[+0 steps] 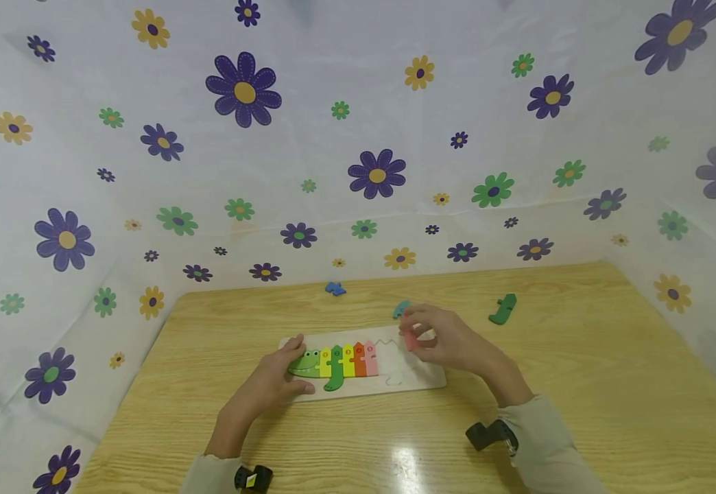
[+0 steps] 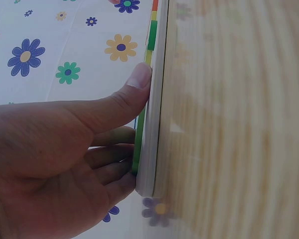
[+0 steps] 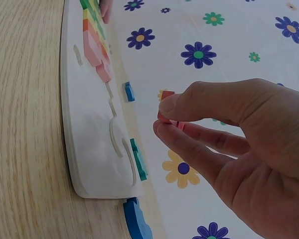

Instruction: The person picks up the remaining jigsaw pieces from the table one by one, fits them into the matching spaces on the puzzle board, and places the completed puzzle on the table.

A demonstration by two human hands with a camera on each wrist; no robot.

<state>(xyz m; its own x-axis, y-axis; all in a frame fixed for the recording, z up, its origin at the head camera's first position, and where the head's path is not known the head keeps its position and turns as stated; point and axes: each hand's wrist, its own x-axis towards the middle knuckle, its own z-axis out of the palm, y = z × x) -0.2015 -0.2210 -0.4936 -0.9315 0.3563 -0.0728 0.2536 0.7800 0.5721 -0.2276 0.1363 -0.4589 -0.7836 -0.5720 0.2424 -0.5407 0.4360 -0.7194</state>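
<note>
A pale wooden puzzle board (image 1: 358, 392) bears a crocodile made of coloured pieces, with its green head (image 1: 306, 365) at the left end. Numbered body pieces in yellow, green, orange and pink follow to the right, up to a bare stretch with an engraved outline (image 3: 92, 129). My left hand (image 1: 271, 374) rests on the board's left end, thumb and fingers spread across the head. Above the bare right part, my right hand (image 1: 444, 336) pinches a pinkish-red puzzle piece (image 3: 165, 104) between thumb and fingertips, raised off the board.
Loose puzzle pieces lie beyond the board: a blue one (image 1: 335, 289), a teal one (image 1: 402, 308) partly behind the right hand, and a dark green leg-shaped one (image 1: 503, 309) farther right. A flowered white sheet (image 1: 308, 206) rises around the wooden table (image 1: 580, 384).
</note>
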